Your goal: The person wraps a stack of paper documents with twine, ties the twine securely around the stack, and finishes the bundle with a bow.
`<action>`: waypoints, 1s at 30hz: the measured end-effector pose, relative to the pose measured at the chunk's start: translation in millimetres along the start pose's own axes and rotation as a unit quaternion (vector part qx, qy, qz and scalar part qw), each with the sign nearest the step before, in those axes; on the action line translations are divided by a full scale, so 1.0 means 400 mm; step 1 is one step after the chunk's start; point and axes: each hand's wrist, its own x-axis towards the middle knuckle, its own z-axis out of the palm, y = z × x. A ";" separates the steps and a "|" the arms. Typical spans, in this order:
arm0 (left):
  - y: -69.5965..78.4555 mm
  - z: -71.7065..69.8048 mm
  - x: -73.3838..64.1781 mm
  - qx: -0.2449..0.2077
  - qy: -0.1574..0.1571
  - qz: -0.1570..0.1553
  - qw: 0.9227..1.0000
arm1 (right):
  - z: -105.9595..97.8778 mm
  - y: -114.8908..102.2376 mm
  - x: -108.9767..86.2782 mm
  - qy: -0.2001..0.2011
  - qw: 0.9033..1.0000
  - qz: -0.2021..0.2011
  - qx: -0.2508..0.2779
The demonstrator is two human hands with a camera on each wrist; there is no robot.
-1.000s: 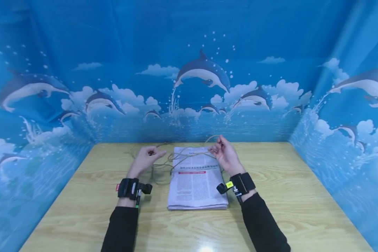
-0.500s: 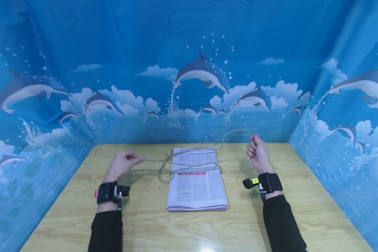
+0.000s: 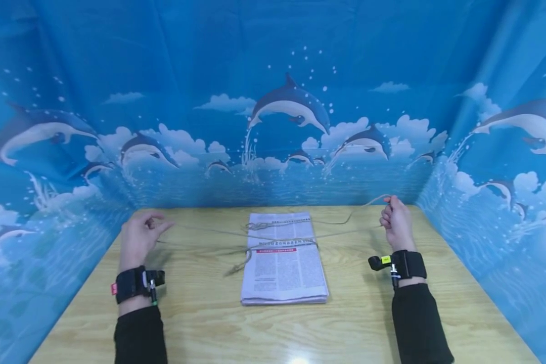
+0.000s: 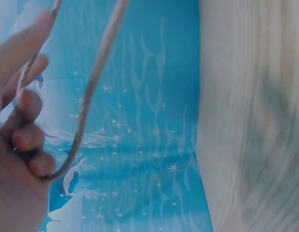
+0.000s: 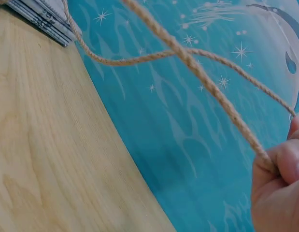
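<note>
A stack of folded newspapers lies in the middle of the table, with brown twine wound across its upper half. Out to the left, my left hand grips the twine; the left wrist view shows several fingers curled round the cord, thumb side extended. On the opposite side my right hand holds the other length in a fist. Two strands run from it in the right wrist view, one a straight cord, the other curving slack. Part of the newspaper edge shows there too.
The light wooden table ends at a blue dolphin-print curtain behind and along both sides. Wrist cameras on black straps sit on both forearms. A short twine tail hangs off the stack's left side.
Both hands have moved apart, left hand to the left and right hand to the right. The tangled loops over the newspapers have drawn out into straighter strands.
</note>
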 end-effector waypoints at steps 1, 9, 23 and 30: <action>-0.002 0.001 0.000 0.004 0.024 0.008 1.000 | 0.001 -0.003 -0.002 0.012 1.000 -0.001 -0.007; -0.015 0.007 0.000 0.060 0.080 -0.011 0.995 | -0.026 -0.004 0.006 0.152 0.984 0.003 -0.091; 0.054 0.114 0.009 0.048 -0.208 -0.004 0.977 | 0.025 0.070 0.012 -0.043 0.834 -0.050 -0.548; 0.164 0.244 -0.011 0.027 -0.286 0.069 0.955 | 0.169 0.155 -0.030 -0.332 0.738 -0.015 -0.588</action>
